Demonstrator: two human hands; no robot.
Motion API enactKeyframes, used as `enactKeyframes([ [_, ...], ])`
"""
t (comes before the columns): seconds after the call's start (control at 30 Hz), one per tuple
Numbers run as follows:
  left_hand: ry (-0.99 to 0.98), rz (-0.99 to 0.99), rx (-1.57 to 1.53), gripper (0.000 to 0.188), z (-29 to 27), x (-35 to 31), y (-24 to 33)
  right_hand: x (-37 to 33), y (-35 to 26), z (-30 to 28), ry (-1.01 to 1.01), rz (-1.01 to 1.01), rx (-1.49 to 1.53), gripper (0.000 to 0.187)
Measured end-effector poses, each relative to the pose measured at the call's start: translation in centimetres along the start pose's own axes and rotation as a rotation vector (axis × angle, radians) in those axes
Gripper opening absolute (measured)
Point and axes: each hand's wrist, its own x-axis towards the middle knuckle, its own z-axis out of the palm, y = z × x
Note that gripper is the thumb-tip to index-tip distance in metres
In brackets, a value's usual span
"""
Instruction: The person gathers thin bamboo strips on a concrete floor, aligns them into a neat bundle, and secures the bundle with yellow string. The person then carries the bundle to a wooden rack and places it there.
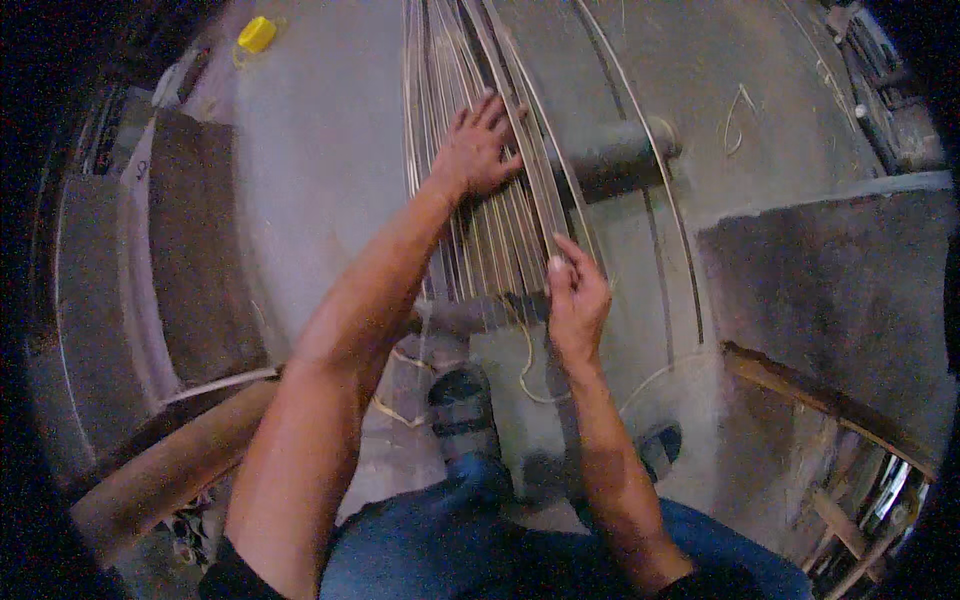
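Note:
A fan of long, thin, pale strips (505, 245), perhaps split cane, runs away from me over the floor. My left hand (475, 155) lies on top of them, palm down with its fingers spread. Nearer to me, my right hand (578, 300) has thumb and forefinger pinched at the right edge of the bundle, on one strip. Beneath the strips a thick dark roller or log (620, 160) lies crosswise. A second dark bar (480, 315) crosses under their near ends. One longer strip (672, 195) curves apart on the right.
Brown panels (195, 240) stand at the left, above a rounded beam (170, 470). To the right are a grey-brown board (830, 280) and a wooden frame (820, 395). A yellow object (257, 35) lies far left; a looped strip (738, 120) far right. My sandalled foot (463, 405) is near the bar.

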Motion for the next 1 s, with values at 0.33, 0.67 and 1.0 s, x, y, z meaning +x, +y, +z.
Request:
enactKeyframes([
  [0.33,0.028,0.049,-0.015,0.064,0.3,0.7,0.0,-2.7,2.7,-1.0,0.206,0.369,0.350,0.027],
  [0.67,0.064,0.034,-0.032,0.068,0.4,0.6,-0.7,-2.8,4.0,-1.3,0.255,0.437,0.530,0.026],
  [1.0,0.081,0.040,-0.050,0.069,0.1,1.2,-0.6,-1.3,4.9,-1.7,0.182,0.491,0.637,0.023],
])
